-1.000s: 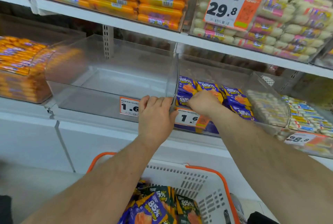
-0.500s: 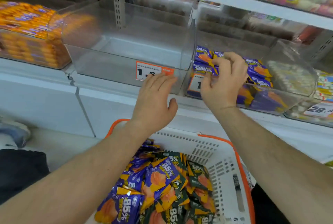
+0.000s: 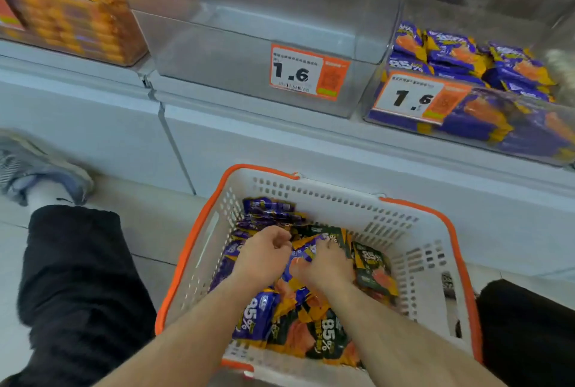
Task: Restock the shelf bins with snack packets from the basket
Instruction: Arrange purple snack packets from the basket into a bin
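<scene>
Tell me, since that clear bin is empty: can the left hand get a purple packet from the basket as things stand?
Probably yes. The left hand is already down in the basket, resting on the purple packets, with nothing covering them.

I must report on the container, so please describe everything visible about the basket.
The basket is white slotted plastic with an orange rim and looks rigid. It stands upright on the floor below the shelf bins, between the person's legs. Purple and dark green snack packets fill its bottom. The left hand and right hand reach into it onto the packets.
</scene>
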A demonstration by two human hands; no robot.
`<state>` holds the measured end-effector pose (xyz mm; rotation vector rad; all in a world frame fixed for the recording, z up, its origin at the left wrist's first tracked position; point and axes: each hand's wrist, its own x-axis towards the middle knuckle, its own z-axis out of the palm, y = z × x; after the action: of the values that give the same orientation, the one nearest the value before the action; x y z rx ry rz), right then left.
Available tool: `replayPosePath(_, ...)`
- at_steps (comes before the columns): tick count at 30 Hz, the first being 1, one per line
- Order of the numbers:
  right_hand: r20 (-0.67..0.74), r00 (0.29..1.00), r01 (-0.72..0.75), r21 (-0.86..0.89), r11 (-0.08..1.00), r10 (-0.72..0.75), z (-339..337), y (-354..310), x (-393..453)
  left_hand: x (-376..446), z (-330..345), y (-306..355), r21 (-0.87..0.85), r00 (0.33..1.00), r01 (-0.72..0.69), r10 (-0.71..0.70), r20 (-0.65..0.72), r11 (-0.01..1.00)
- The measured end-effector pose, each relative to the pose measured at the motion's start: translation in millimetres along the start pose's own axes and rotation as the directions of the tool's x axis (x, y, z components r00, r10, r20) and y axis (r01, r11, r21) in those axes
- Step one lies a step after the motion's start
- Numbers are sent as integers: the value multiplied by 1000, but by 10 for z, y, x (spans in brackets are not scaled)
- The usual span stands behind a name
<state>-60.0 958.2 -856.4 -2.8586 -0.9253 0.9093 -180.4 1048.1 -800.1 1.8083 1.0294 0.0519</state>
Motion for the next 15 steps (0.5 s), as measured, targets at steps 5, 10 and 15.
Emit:
replayPosePath(5, 72, 997, -2, -18, 1000, 3, 266, -152, 28, 51, 77, -68, -1, 998, 65, -65, 22, 998)
replayPosePath(10, 112, 994, 22, -21, 1000, -19, 233, -186, -56, 40, 87, -96, -5, 995, 99, -99, 30, 995)
replayPosePath(15, -19, 982, 186, -85, 979, -188, -222, -88, -313, 19, 78, -72, -293, 964, 234, -260, -53, 927)
